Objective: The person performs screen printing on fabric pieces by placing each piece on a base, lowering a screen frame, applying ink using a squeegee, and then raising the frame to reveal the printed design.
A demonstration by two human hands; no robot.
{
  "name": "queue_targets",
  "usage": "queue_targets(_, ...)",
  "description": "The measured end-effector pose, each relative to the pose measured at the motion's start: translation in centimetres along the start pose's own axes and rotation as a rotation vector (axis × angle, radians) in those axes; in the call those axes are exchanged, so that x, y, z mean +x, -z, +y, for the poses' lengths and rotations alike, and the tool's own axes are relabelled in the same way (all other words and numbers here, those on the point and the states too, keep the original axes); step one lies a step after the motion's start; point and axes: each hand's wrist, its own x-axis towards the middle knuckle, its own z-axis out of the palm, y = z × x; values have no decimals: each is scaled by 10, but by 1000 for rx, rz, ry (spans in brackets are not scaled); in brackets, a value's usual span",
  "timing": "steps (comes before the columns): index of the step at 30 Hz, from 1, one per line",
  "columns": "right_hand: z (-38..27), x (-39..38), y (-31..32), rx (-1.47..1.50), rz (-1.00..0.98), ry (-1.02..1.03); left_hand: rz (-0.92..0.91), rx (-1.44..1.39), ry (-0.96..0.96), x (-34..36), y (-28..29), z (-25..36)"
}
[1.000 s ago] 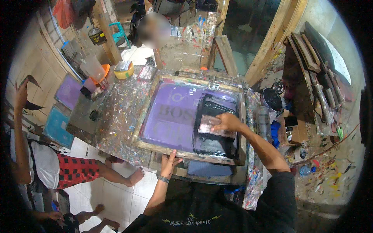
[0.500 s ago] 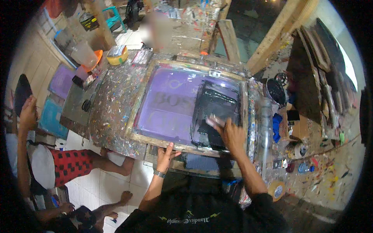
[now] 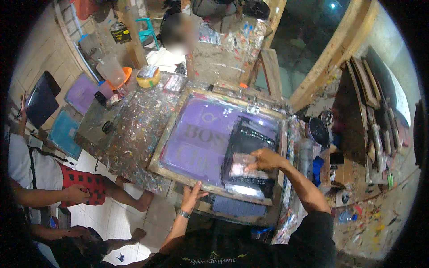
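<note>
A wooden-framed printing screen (image 3: 160, 169) with purple mesh lies on the table in front of me. Black ink (image 3: 253, 134) coats the right part of its mesh, with dark lettering and a ring mark showing to the left. My right hand (image 3: 267, 160) is closed around a flat, pale squeegee (image 3: 240, 164), whose blade rests in the ink. At the frame's near edge is my left hand (image 3: 191, 197), thumb on top of the wood and fingers against its front and underside. Below that edge, a blue-grey ribbed surface (image 3: 237, 207) shows.
The table (image 3: 129, 134) is crusted with dried paint. A tub of black ink (image 3: 318, 129) stands to the right, near a blue cloth (image 3: 317, 169). At the left, a person in red shorts (image 3: 87, 185) stands close by; a dark panel (image 3: 44, 99) is held up there.
My right hand has drawn the squeegee nearer through the ink, and its flat side now shows more. My left hand stays on the frame. The dark panel at the left shows more broadly. The view has shifted.
</note>
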Motion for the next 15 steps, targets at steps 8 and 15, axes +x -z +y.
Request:
queue_targets(8, 52, 68, 46, -608, 593, -361, 12, 32, 49, -9, -1, 11)
queue_targets(15, -62, -13, -68, -468, 548, -295, 20, 47, 30, -11, 2, 7)
